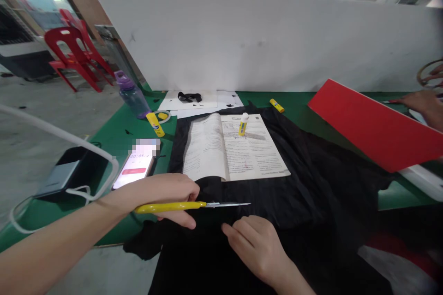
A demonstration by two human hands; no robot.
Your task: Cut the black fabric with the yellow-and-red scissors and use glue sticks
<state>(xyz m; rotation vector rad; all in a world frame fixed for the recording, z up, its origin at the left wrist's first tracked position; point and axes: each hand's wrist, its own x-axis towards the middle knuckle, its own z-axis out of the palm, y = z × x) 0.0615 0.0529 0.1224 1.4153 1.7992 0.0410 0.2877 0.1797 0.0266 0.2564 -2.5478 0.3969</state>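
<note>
Yellow-handled scissors [173, 206] lie across my left hand [182, 196], which is closed around them; their thin blades point right and look nearly together. Black cloth [277, 198] spreads under and in front of both hands, hanging over the table's front edge. My right hand [258, 246] is closed on the black cloth just right of the blade tips, its fingers curled; the exact pinch is hard to see. An open book [256, 156] rests on the cloth beyond my hands. Upright on its right page stands a white-capped glue stick [242, 125].
A phone [136, 166] showing a timer lies left, near a yellow glue stick [155, 124], a purple bottle [133, 94] and a white cable [107, 184]. A red board [374, 124] leans at right, by another person's hand [420, 103]. A white panel [263, 41] stands behind.
</note>
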